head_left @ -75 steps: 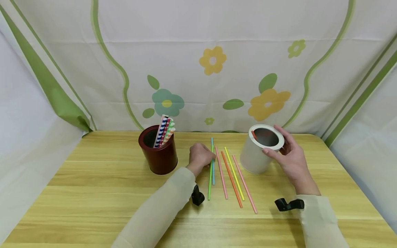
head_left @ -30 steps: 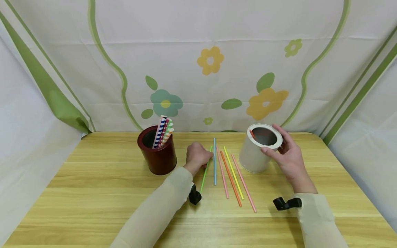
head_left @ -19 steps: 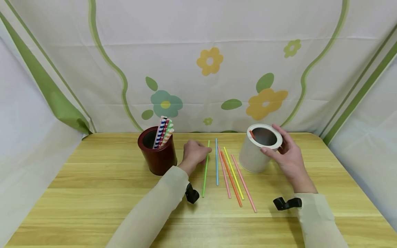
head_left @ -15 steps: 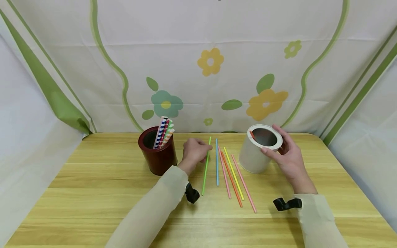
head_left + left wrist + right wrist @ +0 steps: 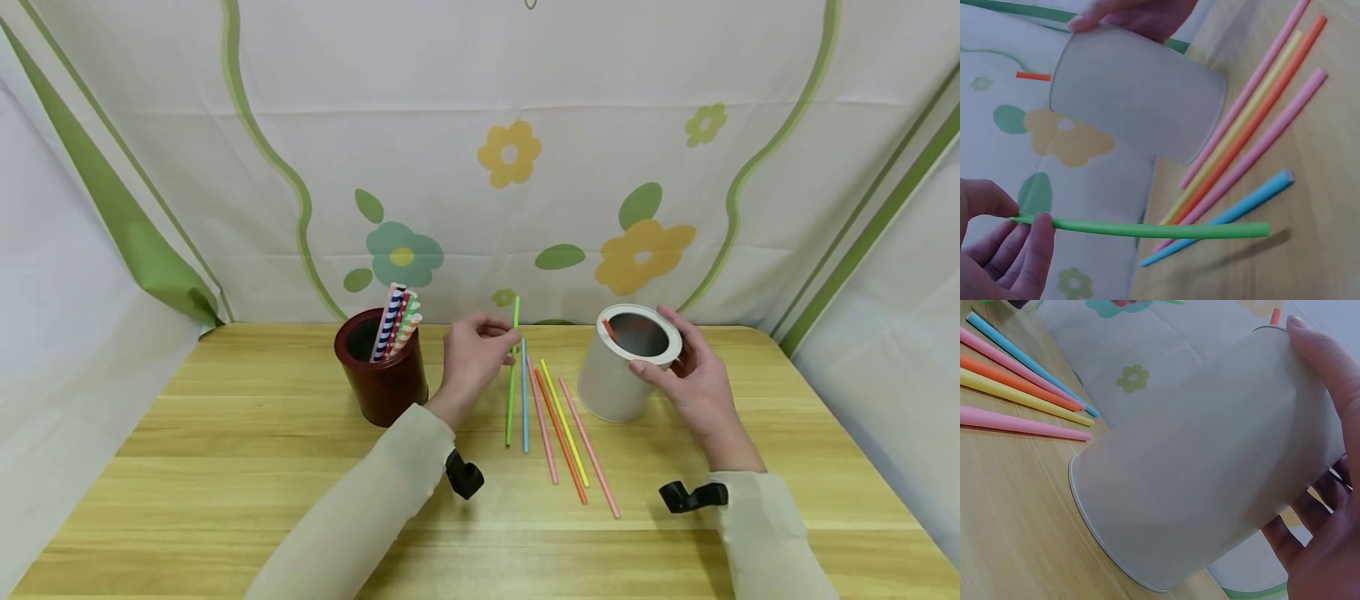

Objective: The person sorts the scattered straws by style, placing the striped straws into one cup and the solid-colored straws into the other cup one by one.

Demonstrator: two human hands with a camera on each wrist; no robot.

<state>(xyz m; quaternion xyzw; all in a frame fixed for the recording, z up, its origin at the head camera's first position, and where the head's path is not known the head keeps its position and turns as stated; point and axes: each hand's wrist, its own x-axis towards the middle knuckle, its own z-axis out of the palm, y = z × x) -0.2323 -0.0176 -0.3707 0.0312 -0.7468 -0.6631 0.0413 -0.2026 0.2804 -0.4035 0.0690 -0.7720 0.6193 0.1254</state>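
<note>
Between thumb and fingers my left hand (image 5: 477,353) pinches a green drinking straw (image 5: 1166,230), raised off the table in the left wrist view. My right hand (image 5: 697,385) grips the white can (image 5: 617,383) near its rim, thumb at the front and fingers behind. Inside that can leans an orange straw (image 5: 610,330), its tip showing above the rim in both wrist views. Between the hands lie a blue straw (image 5: 525,400), a pink straw (image 5: 542,421), an orange straw (image 5: 561,437), a yellow straw (image 5: 566,425) and another pink straw (image 5: 589,448).
A dark red can (image 5: 382,387) with several patterned paper straws (image 5: 396,323) stands left of my left hand. The wooden table (image 5: 187,483) ends at a white flowered curtain (image 5: 480,208) behind, with more fabric on both sides.
My left hand has drawn the green straw apart from the blue one, then lifted it off the table. The blue straw shifted slightly right. My right hand stays on the white can.
</note>
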